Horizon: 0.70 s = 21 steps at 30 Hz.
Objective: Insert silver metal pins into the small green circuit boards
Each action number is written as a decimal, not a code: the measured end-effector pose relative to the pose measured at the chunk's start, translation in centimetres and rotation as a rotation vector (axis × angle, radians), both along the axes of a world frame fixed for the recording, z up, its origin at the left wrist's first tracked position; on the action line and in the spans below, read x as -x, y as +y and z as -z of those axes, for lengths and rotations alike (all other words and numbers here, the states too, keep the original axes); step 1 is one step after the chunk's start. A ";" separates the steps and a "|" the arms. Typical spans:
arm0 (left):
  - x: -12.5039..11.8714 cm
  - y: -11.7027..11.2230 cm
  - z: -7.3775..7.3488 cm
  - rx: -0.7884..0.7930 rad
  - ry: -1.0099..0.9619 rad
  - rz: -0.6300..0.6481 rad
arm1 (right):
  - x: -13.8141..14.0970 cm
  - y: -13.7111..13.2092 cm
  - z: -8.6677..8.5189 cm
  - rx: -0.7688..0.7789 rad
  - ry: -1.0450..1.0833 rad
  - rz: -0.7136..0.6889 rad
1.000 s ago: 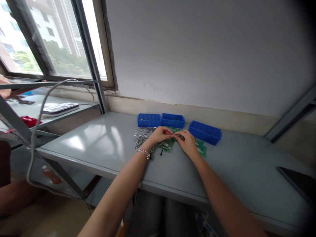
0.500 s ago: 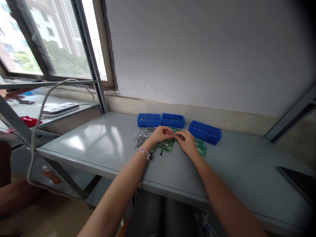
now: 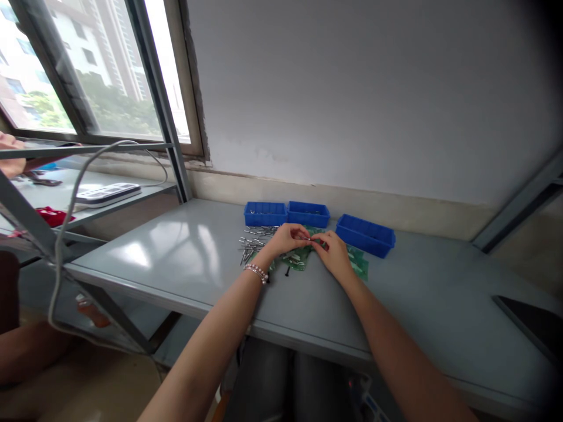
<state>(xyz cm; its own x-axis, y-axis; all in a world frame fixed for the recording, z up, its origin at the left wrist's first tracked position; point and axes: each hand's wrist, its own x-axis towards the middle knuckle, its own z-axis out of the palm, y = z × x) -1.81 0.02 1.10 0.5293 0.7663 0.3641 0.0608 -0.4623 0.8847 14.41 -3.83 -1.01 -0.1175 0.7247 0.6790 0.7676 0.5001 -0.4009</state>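
The left hand (image 3: 289, 239) and right hand (image 3: 329, 247) pinch 1 slim metal rod (image 3: 309, 238) at the left hand's 3 o'clock. It is probably light, stiff and slippery, best gripped by fingertips near both ends. Loose metal rods (image 3: 248, 248) lie at 9 o'clock.

Bins (image 3: 265, 215) behind rods (image 3: 250, 246), screw (image 3: 287, 272) before packets (image 3: 297, 261)

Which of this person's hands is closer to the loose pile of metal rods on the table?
The left hand. It is just beside the pile of metal rods, on its right side; the right hand is farther right, past the left.
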 end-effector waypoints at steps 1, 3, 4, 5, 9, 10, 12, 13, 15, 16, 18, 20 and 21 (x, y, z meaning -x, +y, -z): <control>0.0 0.0 0.0 -0.003 -0.001 0.003 | 0.0 0.0 0.0 0.000 -0.001 0.000; 0.0 0.1 0.1 -0.010 -0.003 0.010 | 0.0 0.0 0.0 0.000 -0.003 0.001; 0.0 0.2 0.1 -0.014 -0.003 0.013 | 0.0 0.0 0.0 0.001 -0.003 0.001; 0.0 0.2 0.2 -0.017 -0.003 0.015 | 0.0 0.0 0.0 0.002 -0.002 0.003; 0.0 0.1 0.2 -0.026 0.003 0.013 | 0.1 0.0 0.0 0.006 0.005 0.005; -0.1 0.0 0.2 -0.030 0.003 0.007 | 0.1 0.0 0.0 0.005 0.008 0.005; -0.3 -0.2 0.0 -0.041 -0.004 -0.015 | 0.1 -0.1 -0.1 0.001 0.015 0.006; -0.5 -0.3 -0.1 -0.057 -0.008 -0.045 | 0.1 -0.1 -0.2 -0.004 0.019 0.007; -0.6 -0.2 -0.6 -0.116 -0.016 -0.149 | 0.1 -0.2 -0.4 -0.015 0.028 0.013; -0.6 0.1 -0.9 -0.150 -0.021 -0.214 | 0.1 -0.2 -0.4 -0.021 0.033 0.018; 0.0 1.0 -1.6 -0.205 -0.041 -0.344 | 0.0 -0.2 -0.5 -0.033 0.045 0.030; 1.3 2.2 -2.0 -0.219 -0.084 -0.455 | 0.1 -0.1 -0.4 -0.039 0.053 0.038; 2.1 2.9 -2.0 -0.218 -0.112 -0.519 | 0.1 -0.1 -0.4 -0.040 0.055 0.039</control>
<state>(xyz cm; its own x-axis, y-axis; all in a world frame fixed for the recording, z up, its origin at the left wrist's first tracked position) -3.93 2.97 3.11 0.0530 0.8164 0.5750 0.2395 -0.5694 0.7864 14.30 -3.93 -0.62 -0.0518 0.7003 0.7119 0.7641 0.4868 -0.4233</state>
